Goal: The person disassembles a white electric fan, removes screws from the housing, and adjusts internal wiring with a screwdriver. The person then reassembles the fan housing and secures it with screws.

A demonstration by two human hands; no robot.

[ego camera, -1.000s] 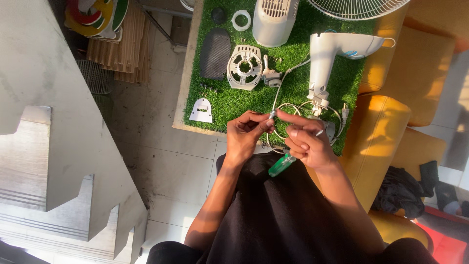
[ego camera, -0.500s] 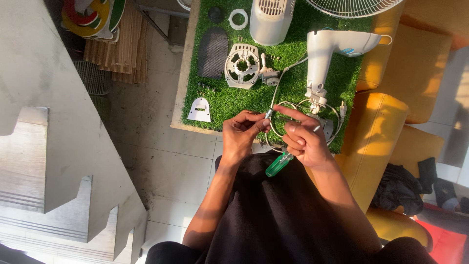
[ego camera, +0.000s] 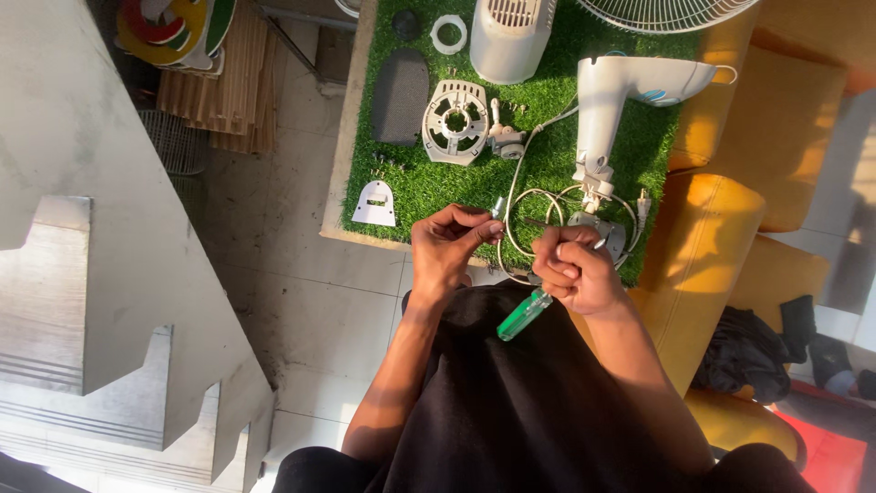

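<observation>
My left hand (ego camera: 447, 248) pinches a small grey part (ego camera: 498, 206) on the end of a white cord (ego camera: 516, 183), just over the near edge of the green turf mat (ego camera: 429, 183). My right hand (ego camera: 573, 267) is closed around a screwdriver with a clear green handle (ego camera: 522, 316); its shaft points toward the part in my left hand. The cord runs up the mat to the white fan neck housing (ego camera: 630, 87) and lies coiled (ego camera: 547, 205) beside my right hand.
On the mat lie a round white motor cover (ego camera: 455, 121), a dark grey panel (ego camera: 400, 96), a white ring (ego camera: 449, 34), a white motor shell (ego camera: 513, 36), a small white plate (ego camera: 375, 204) and a fan grille (ego camera: 666, 11). Yellow cushions (ego camera: 712, 228) sit to the right.
Both hands have stayed over the mat's near edge. My right hand's fingers have curled tighter around the screwdriver, and the left hand's pinch on the cord end has shifted slightly.
</observation>
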